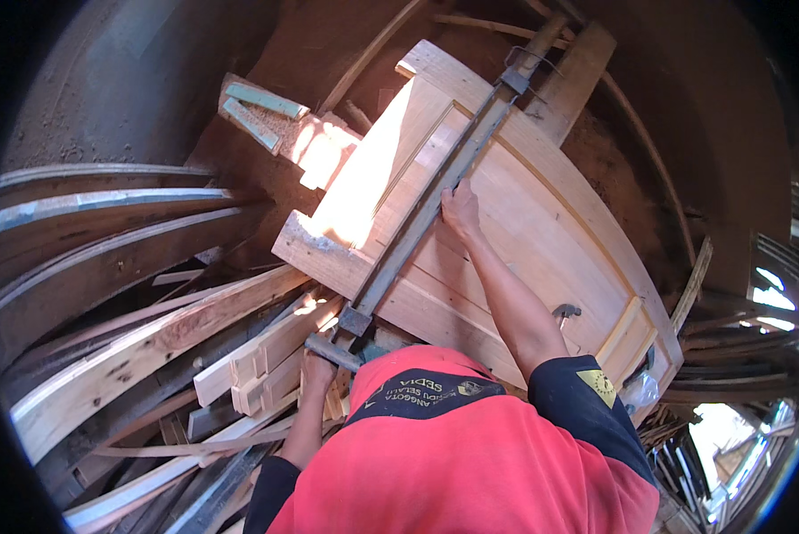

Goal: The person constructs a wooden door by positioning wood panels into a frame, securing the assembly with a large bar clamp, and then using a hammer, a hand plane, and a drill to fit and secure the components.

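A long metal bar clamp [426, 200] lies slantwise across a wooden door panel [533, 245]. Its far jaw [514, 82] sits at the panel's far edge, and the near screw end [355, 319] is by my body. Around the bar's middle, at its right side, the fingers of my right hand [460, 210] are closed. My left hand [317, 372] is closed at the left end of the clamp's crosswise handle [332, 351], its fingers partly hidden. A hammer [566, 311] rests on the panel beside my right forearm.
Stacked planks [150, 338] crowd the left side, with grooved wood pieces [252, 374] near my left arm. Beyond the panel lies a wood block with pale green strips [264, 100]. A board [573, 80] extends under the panel's far edge. More scrap wood [729, 356] is piled at right.
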The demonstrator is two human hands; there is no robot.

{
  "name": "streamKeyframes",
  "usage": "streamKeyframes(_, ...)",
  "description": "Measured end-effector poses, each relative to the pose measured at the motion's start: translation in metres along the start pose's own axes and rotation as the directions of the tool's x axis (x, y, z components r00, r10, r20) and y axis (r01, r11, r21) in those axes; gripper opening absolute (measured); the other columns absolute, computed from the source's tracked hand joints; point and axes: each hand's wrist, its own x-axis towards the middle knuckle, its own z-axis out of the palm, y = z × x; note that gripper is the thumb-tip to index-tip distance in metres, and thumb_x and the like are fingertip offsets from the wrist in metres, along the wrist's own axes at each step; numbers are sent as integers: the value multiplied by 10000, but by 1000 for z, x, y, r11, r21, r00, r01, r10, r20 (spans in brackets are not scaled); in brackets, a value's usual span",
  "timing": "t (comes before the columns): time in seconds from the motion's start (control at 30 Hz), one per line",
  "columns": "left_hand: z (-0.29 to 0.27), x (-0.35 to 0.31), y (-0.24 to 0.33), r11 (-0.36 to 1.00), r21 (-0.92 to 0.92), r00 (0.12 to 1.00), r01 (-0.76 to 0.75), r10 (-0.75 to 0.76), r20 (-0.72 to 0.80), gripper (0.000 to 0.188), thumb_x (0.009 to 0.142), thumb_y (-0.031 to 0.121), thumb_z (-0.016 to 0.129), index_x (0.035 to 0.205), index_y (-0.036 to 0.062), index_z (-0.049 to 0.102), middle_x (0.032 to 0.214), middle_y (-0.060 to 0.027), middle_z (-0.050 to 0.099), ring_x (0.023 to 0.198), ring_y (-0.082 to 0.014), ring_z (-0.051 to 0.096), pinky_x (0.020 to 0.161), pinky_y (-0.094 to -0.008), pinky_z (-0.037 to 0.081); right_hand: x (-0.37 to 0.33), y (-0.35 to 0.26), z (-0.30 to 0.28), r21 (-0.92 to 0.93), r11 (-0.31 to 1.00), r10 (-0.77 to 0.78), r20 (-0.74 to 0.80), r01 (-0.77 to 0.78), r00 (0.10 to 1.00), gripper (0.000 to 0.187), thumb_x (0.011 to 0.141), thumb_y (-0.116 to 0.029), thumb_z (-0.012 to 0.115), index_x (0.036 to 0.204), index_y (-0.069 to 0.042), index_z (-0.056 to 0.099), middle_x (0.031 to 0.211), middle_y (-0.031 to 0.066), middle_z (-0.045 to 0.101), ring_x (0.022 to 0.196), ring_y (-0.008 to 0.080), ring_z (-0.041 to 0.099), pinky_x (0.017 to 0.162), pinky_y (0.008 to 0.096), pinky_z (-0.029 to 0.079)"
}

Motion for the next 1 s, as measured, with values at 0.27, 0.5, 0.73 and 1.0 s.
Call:
streamKeyframes(0.27,11,7,-24,996,73,997,45,-49,57,437,857,317,616,1273,183,596,1155,-219,652,1050,-421,628,876,-522,506,0,-8,-8,-1,999,-37,38,37,999,356,883,-238,518,1031,85,514,954,394,628,939,547,616,872,573,470)
streamKeyframes(0.5,-11,5,-9,994,107,994,9,-21,112,525,830,379,677,1308,190,576,1210,-196,643,1094,-403,622,915,-497,510,8,7,6,51,998,-26,-14,27,1000,373,874,-244,554,1023,95,511,847,331,662,805,457,683,761,496,549)
streamKeyframes(0.73,-16,12,-57,995,-102,979,-17,38,201,589,668,335,853,1149,82,624,1065,-129,696,984,-315,667,842,-419,536,7,11,6,76,996,-48,2,48,999,354,888,-234,599,1029,68,479,762,264,669,683,394,694,679,463,566)
streamKeyframes(1.0,-73,40,-88,-93,-996,989,-17,-146,-3,208,875,111,527,1062,71,609,870,-33,563,802,-154,564,825,-356,518,-71,15,-11,177,974,-137,-36,141,990,395,960,-324,603,1112,29,512,771,132,659,728,205,690,609,349,554)
